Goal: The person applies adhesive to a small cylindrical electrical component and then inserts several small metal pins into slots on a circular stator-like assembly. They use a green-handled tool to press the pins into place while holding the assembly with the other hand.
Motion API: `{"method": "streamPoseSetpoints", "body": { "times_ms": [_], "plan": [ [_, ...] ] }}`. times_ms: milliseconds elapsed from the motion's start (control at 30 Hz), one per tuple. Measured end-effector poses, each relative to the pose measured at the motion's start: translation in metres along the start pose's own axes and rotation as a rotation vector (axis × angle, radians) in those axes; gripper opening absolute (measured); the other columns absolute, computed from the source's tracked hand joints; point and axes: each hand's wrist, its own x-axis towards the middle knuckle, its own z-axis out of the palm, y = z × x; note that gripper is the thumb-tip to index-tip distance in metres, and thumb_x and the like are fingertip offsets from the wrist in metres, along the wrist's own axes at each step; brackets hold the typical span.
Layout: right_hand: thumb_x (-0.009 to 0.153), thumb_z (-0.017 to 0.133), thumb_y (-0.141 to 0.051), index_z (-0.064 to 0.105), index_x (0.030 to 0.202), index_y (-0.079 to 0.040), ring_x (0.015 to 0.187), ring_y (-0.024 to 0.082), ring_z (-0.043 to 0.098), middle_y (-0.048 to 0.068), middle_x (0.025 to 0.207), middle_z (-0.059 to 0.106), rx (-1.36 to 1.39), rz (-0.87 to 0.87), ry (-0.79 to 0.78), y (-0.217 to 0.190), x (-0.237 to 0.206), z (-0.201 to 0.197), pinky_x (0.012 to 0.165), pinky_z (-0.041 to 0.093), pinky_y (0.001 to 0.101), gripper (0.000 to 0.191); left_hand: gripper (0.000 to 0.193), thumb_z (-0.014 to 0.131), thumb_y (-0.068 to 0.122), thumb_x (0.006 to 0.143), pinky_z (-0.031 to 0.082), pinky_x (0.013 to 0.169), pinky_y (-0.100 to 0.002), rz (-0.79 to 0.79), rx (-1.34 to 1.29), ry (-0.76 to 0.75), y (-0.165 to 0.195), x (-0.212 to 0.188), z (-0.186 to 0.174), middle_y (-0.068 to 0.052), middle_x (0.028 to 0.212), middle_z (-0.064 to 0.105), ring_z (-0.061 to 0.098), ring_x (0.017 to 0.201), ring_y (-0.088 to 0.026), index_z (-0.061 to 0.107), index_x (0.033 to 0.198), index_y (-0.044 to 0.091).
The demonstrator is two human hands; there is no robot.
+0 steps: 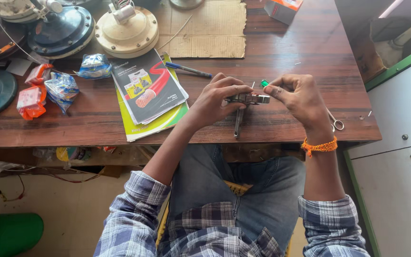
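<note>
My left hand (214, 99) grips a small grey metal part (248, 99) near the front edge of the wooden table (291, 57). A dark metal tool handle (238, 124) hangs down from that part. My right hand (297, 95) pinches the other end of the part, and a small green piece (264, 83) shows at its fingertips. An orange thread band (319, 145) circles my right wrist. What the fingers hide of the part cannot be seen.
Catalogues (147, 93) lie left of my hands, with a blue pen (189, 70) and cardboard (210, 28) behind. Ceiling fan motors (127, 31) and plastic packets (60, 88) fill the far left. Scissors (336, 123) lie right; a white cabinet (396, 143) stands beside.
</note>
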Motion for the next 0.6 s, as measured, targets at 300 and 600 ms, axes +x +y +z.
{"method": "streamPoseSetpoints", "body": {
  "times_ms": [300, 600],
  "plan": [
    [0.093, 0.076, -0.011, 0.076, 0.1, -0.001, 0.079, 0.002, 0.062, 0.0, 0.086, 0.073, 0.11, -0.037, -0.025, -0.022, -0.02, 0.014, 0.069, 0.049, 0.0203, 0.012, 0.046, 0.084, 0.024, 0.084, 0.052, 0.097, -0.039, 0.002, -0.02, 0.043, 0.002, -0.003, 0.002, -0.002, 0.119, 0.07, 0.059, 0.108, -0.025, 0.072, 0.129, 0.021],
    [0.092, 0.077, -0.008, 0.078, 0.102, -0.004, 0.061, -0.001, 0.049, -0.006, 0.069, 0.066, -0.159, -0.164, 0.14, -0.027, -0.04, 0.033, 0.051, 0.035, 0.0239, 0.011, 0.043, 0.082, 0.023, 0.087, 0.052, 0.1, -0.04, 0.041, -0.009, 0.04, -0.001, -0.001, 0.003, -0.003, 0.121, 0.068, 0.06, 0.113, -0.026, 0.071, 0.128, 0.019]
  ]
}}
